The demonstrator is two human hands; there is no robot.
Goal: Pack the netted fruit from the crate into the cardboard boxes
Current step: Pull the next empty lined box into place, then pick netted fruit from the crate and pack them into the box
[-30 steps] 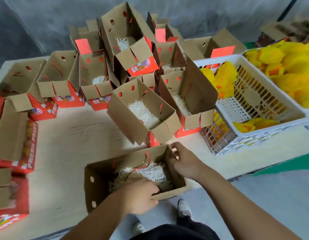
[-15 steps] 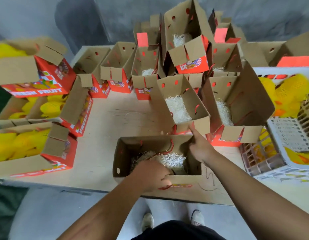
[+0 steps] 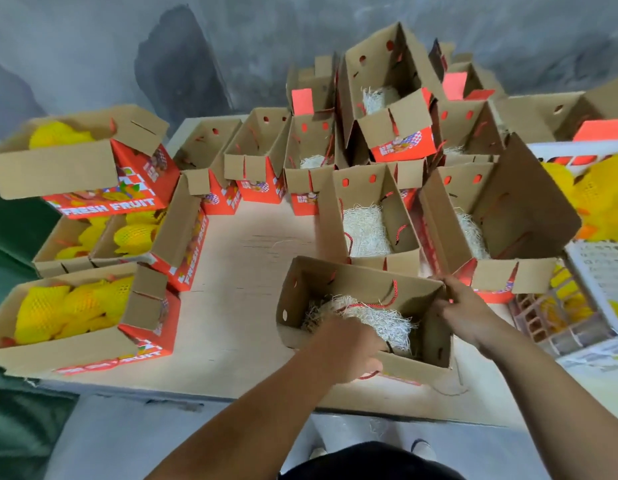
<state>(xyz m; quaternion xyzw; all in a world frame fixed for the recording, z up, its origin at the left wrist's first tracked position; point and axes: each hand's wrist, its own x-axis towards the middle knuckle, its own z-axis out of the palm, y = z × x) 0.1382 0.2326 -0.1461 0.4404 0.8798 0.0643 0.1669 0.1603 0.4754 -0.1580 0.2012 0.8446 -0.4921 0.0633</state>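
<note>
The left hand (image 3: 349, 348) curled its grip over the near wall of the open cardboard box (image 3: 435, 341), knuckles touching the shredded paper padding (image 3: 376, 318) inside. The right hand (image 3: 461, 311) pinched the box's far right corner, at about two o'clock from the left hand. The step looked like readying this box: both holds should stay firm while the padding is spread flat, keeping the red cord handle (image 3: 387, 301) clear of the nest. The netted fruit (image 3: 598, 195) waited in the white crate (image 3: 598, 268) at three o'clock on the desk (image 3: 245, 271), well apart from both hands. Filled boxes (image 3: 78, 317) stood at nine o'clock.
</note>
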